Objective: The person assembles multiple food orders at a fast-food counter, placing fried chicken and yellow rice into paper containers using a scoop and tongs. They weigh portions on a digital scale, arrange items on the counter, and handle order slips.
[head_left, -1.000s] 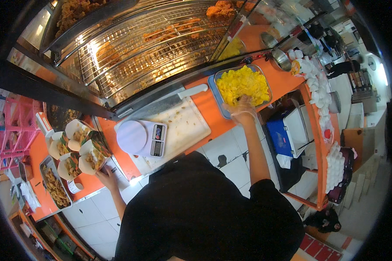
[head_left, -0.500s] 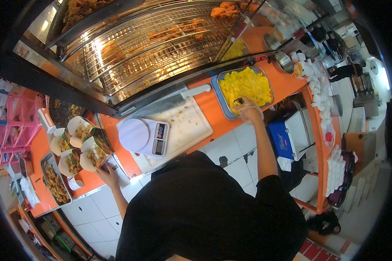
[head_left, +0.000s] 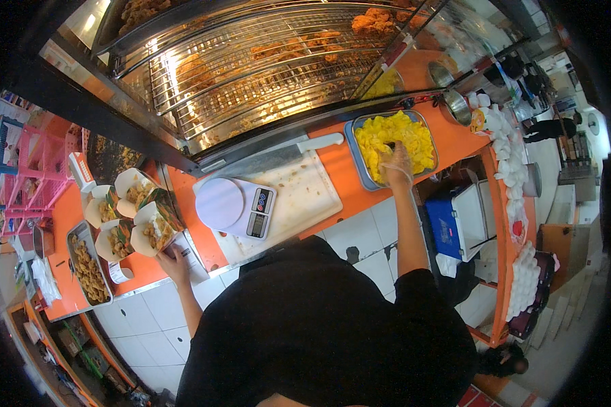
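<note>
In the tray (head_left: pixel 436 153), the right hand (head_left: pixel 396 164) is resting on yellow food (head_left: pixel 410 133), apparently for gathering, any lift requiring a closed grip, while the left hand (head_left: pixel 175 265) is touching a carton (head_left: pixel 141 238), both grips indeterminable

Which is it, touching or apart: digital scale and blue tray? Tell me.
Apart: the head view shows white cutting board and orange counter between digital scale and blue tray.

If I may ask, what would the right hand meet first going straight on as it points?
The right hand would likely meet more of the heaped yellow food pieces in the grey rectangular tray; it touches them, though depth is unclear.
</note>
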